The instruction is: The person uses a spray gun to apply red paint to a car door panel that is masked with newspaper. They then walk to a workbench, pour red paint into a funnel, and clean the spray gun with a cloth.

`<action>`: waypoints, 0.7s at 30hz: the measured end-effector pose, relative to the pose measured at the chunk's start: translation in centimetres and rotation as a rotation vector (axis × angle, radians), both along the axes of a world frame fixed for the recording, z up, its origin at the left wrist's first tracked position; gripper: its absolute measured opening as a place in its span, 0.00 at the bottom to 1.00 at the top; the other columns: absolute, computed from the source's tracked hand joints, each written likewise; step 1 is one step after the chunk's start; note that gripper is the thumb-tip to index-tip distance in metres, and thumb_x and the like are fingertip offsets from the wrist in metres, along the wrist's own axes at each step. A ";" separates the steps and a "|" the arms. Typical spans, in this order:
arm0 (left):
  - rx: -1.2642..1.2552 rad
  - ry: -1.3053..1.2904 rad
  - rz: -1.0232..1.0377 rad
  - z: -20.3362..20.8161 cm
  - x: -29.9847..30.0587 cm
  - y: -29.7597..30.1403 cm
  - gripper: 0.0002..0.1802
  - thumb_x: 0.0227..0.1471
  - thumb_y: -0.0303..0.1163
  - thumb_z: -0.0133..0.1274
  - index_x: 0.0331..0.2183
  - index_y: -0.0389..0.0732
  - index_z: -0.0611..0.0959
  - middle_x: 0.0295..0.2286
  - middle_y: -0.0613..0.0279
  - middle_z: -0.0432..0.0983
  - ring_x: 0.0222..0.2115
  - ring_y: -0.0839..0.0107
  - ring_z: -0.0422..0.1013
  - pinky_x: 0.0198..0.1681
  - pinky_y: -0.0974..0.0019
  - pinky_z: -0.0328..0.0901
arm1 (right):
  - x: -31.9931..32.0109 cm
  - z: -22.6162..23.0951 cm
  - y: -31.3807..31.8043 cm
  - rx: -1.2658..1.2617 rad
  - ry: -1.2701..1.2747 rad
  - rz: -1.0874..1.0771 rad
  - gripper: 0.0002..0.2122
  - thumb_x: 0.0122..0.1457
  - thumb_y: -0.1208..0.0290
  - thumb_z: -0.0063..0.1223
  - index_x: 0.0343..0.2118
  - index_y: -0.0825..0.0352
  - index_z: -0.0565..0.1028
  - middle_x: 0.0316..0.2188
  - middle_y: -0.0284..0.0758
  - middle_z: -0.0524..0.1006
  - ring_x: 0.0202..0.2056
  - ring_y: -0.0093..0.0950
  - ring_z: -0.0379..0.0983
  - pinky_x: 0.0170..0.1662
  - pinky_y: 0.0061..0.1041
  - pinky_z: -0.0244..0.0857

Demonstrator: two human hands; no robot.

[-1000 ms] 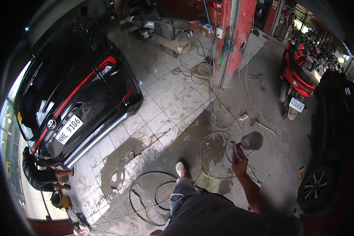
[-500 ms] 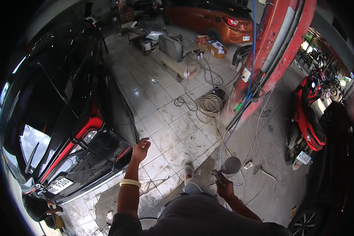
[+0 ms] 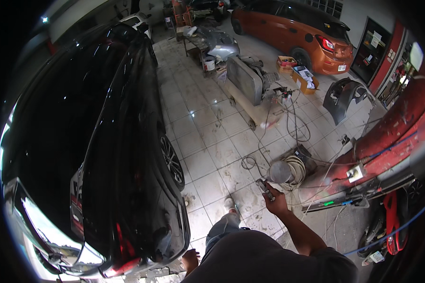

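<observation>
My right hand (image 3: pixel 276 203) is wrapped round the grip of a metal spray gun (image 3: pixel 263 187), held out in front of me above the floor. Its round grey cup (image 3: pixel 281 171) shows from above and covers part of a coiled hose. Low beside my body hangs my left hand (image 3: pixel 191 260), close to the rear corner of a glossy black car (image 3: pixel 127 188). Its fingers are loosely bent and apart, and I see nothing in them. Part of that hand is blurred and dark.
Ahead stands an air compressor (image 3: pixel 243 80) with hoses around it. A coiled beige hose (image 3: pixel 296 173) lies on the tiled floor (image 3: pixel 203 151). To the right are a red lift post (image 3: pixel 387 137), a loose bumper (image 3: pixel 342 101) and a red motorcycle (image 3: pixel 392 221). An orange car (image 3: pixel 288 35) stands behind.
My view has shifted forward along the black car's side. My left hand has dropped from in front of me to my side. The spray gun stays in my right hand, now further forward.
</observation>
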State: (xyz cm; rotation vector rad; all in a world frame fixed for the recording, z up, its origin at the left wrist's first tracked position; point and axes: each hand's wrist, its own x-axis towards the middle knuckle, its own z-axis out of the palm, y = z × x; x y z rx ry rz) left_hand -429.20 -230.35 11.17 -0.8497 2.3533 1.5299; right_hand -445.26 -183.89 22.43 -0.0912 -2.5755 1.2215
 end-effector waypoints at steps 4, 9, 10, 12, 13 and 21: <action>-0.154 0.569 -0.237 4.3 -31.5 6.2 0.13 0.62 0.35 0.56 0.37 0.35 0.88 0.27 0.55 0.86 0.30 0.67 0.83 0.36 0.65 0.74 | -12.2 0.9 2.0 -0.015 -0.050 0.028 0.27 0.59 0.68 0.63 0.62 0.61 0.73 0.37 0.53 0.82 0.38 0.52 0.80 0.40 0.42 0.75; 0.575 1.159 -0.601 36.4 -60.8 21.8 0.16 0.63 0.25 0.57 0.51 0.33 0.81 0.38 0.54 0.82 0.40 0.67 0.79 0.45 0.65 0.72 | -24.9 1.5 6.3 0.101 -0.178 0.035 0.26 0.59 0.69 0.63 0.62 0.59 0.74 0.33 0.50 0.81 0.35 0.49 0.80 0.39 0.43 0.73; 0.642 1.339 -0.713 41.6 -63.8 24.7 0.16 0.62 0.25 0.56 0.52 0.33 0.81 0.38 0.51 0.82 0.36 0.63 0.79 0.43 0.61 0.74 | -26.9 1.1 7.9 0.116 -0.205 -0.016 0.26 0.59 0.69 0.63 0.62 0.59 0.74 0.31 0.48 0.80 0.33 0.48 0.80 0.38 0.44 0.73; 0.583 1.705 -0.878 48.8 -67.9 26.1 0.17 0.61 0.28 0.57 0.50 0.31 0.80 0.36 0.50 0.82 0.31 0.61 0.80 0.39 0.61 0.74 | -33.2 -0.1 9.2 0.165 -0.234 0.005 0.27 0.59 0.68 0.62 0.63 0.57 0.73 0.29 0.47 0.79 0.31 0.48 0.79 0.37 0.45 0.72; 0.595 1.829 -0.935 50.9 -69.6 27.3 0.17 0.61 0.27 0.57 0.50 0.31 0.80 0.36 0.50 0.82 0.32 0.60 0.80 0.39 0.61 0.74 | -36.8 -0.1 9.9 0.181 -0.240 0.022 0.27 0.59 0.68 0.62 0.63 0.57 0.73 0.30 0.48 0.79 0.32 0.48 0.79 0.36 0.45 0.72; 0.559 1.934 -0.858 51.2 -93.2 32.4 0.13 0.56 0.22 0.58 0.44 0.34 0.83 0.37 0.51 0.82 0.32 0.59 0.80 0.40 0.59 0.74 | -71.7 -1.5 13.4 0.115 -0.162 0.170 0.26 0.59 0.69 0.63 0.62 0.60 0.74 0.33 0.52 0.81 0.35 0.51 0.80 0.37 0.44 0.74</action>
